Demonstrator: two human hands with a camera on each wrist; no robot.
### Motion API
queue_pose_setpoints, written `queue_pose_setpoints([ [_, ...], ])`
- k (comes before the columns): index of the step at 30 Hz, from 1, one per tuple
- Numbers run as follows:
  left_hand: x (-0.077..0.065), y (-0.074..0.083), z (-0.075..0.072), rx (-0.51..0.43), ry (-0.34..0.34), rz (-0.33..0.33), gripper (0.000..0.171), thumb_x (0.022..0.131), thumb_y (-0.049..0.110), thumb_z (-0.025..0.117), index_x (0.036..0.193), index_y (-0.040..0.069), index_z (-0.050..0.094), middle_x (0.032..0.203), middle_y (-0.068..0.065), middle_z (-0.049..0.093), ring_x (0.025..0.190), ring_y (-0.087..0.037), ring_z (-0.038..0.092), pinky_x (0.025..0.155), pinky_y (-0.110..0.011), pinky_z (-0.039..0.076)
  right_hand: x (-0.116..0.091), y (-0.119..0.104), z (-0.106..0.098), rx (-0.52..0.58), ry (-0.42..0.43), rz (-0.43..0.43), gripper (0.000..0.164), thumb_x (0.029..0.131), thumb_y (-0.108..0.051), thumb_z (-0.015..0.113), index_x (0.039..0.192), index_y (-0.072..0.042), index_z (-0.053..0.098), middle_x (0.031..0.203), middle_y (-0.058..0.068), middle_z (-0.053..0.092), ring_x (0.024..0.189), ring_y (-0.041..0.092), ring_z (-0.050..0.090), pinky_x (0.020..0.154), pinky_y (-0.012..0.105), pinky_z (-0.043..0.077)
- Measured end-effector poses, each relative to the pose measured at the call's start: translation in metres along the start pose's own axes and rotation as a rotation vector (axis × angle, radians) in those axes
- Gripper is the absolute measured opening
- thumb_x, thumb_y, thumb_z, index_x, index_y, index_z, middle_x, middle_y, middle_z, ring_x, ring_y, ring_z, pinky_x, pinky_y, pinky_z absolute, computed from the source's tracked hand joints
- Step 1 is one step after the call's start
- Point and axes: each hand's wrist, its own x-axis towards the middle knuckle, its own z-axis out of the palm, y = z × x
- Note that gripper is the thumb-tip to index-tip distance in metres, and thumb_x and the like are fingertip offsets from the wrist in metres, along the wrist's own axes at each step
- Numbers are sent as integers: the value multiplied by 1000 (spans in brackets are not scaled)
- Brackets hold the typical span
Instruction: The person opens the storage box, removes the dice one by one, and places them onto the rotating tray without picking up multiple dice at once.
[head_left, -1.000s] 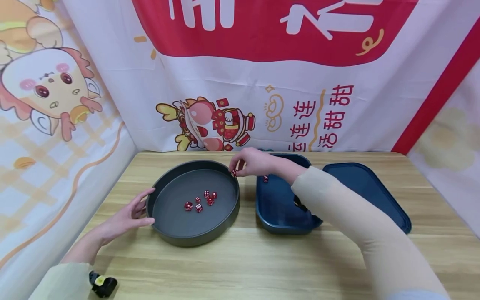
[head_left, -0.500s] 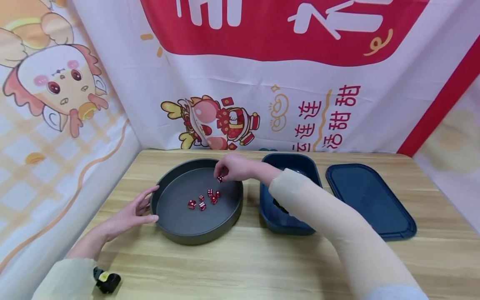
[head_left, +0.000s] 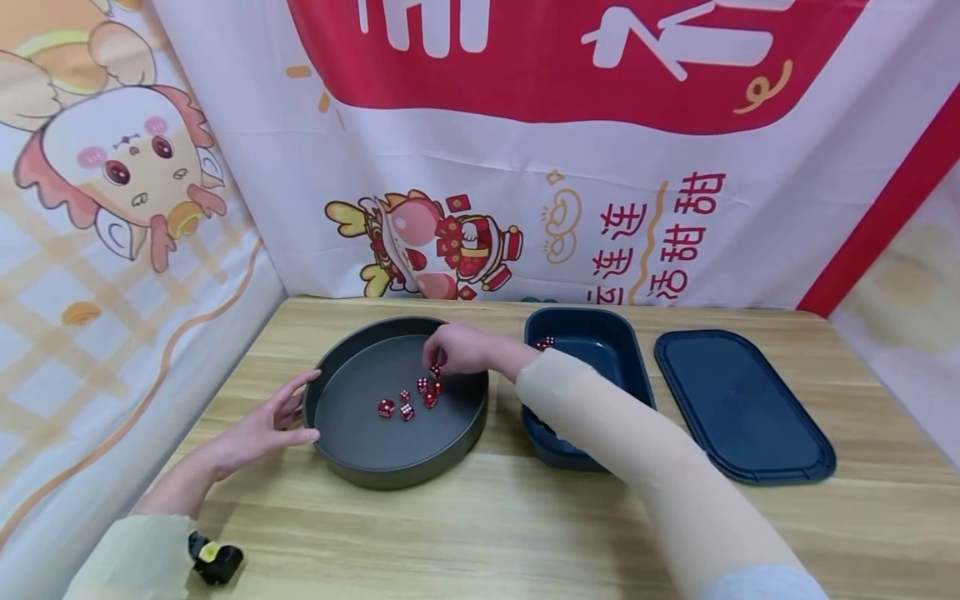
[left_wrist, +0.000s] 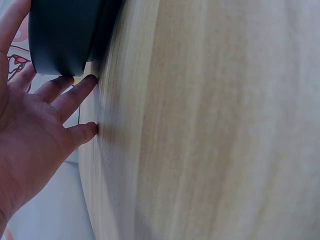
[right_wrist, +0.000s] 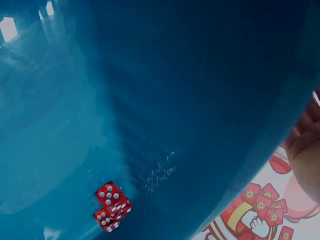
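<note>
Printed cloth [head_left: 510, 150] backs the tabletop [head_left: 465, 533]. One red die [head_left: 437, 369], pinched by the right hand [head_left: 459, 347], is over the pan's [head_left: 360, 437] right side, near other dice [head_left: 407, 412]. The left hand [head_left: 262, 427], fingers spread, touches the pan's left wall. A sleeve [head_left: 637, 442] crosses the blue box [head_left: 600, 354]; a lid [head_left: 742, 400] lies toward the tabletop's right edge.

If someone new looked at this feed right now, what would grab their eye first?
Probably the big red patch printed on the white cloth at the back of the scene. Next, the small red dice in the round dark pan, with the right hand holding another die beside them. Right of the pan, more red dice sit in the blue container's far left corner.
</note>
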Motion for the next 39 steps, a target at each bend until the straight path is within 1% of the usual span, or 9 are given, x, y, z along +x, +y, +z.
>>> queue_pose_setpoints([
  [8, 0, 2, 1, -6, -2, 6, 87, 93, 14, 67, 156, 14, 7, 154, -36, 6, 137, -56, 12, 104, -66, 21, 1, 2, -1, 0, 10, -21, 17, 91, -2, 66, 105, -9, 73, 97, 0, 68, 85, 15, 60, 77, 22, 50],
  [14, -2, 1, 1, -9, -5, 10, 87, 93, 13, 66, 156, 13, 6, 154, -36, 4, 137, -56, 11, 103, -66, 21, -11, 2, -10, 9, 31, -53, 17, 91, -2, 66, 106, -7, 72, 103, 6, 67, 86, 16, 58, 78, 24, 50],
  [16, -2, 0, 1, -10, -3, 11, 87, 93, 13, 67, 156, 13, 6, 154, -36, 5, 137, -56, 12, 103, -66, 22, -17, 2, -14, 14, 34, -59, 19, 91, -3, 66, 109, -7, 72, 105, 6, 66, 88, 17, 57, 79, 24, 49],
  [20, -3, 0, 1, -3, 0, 12, 87, 93, 13, 66, 156, 13, 7, 153, -36, 7, 136, -57, 13, 103, -66, 23, -32, 4, -21, 6, 25, -74, 19, 92, -4, 67, 109, -9, 71, 103, 2, 65, 88, 15, 58, 79, 22, 49],
  [23, -4, 1, 0, 1, -2, 8, 87, 93, 13, 66, 156, 13, 6, 153, -36, 7, 136, -57, 13, 103, -67, 23, -44, 7, -26, 15, 3, -93, 18, 91, -3, 67, 108, -9, 71, 104, 4, 66, 88, 14, 59, 80, 22, 49],
  [28, -4, 3, 1, 5, 3, 6, 86, 93, 12, 66, 156, 11, 7, 153, -37, 8, 136, -56, 15, 102, -66, 24, -68, 15, -35, 43, -20, -105, 20, 90, -2, 67, 109, -7, 71, 108, 6, 67, 94, 16, 61, 85, 28, 50],
  [33, -3, 2, 1, 6, 0, 13, 86, 93, 12, 66, 156, 11, 7, 153, -37, 9, 136, -56, 16, 102, -66, 25, -92, 33, -44, 35, 23, -111, 25, 89, -5, 70, 114, -6, 69, 111, 4, 67, 98, 19, 64, 83, 29, 51],
  [36, -3, 2, 1, 7, -2, 16, 86, 93, 12, 66, 156, 11, 7, 153, -37, 9, 136, -56, 16, 102, -66, 25, -105, 46, -48, 54, 64, -109, 27, 87, -5, 72, 114, -7, 69, 111, 4, 67, 96, 20, 65, 79, 28, 53],
  [39, -2, 3, 2, 10, -2, 19, 86, 93, 13, 66, 156, 11, 7, 153, -37, 9, 136, -56, 16, 102, -66, 26, -119, 60, -51, 77, 96, -94, 28, 86, -5, 74, 114, -7, 70, 110, 6, 67, 92, 19, 65, 78, 31, 54],
])
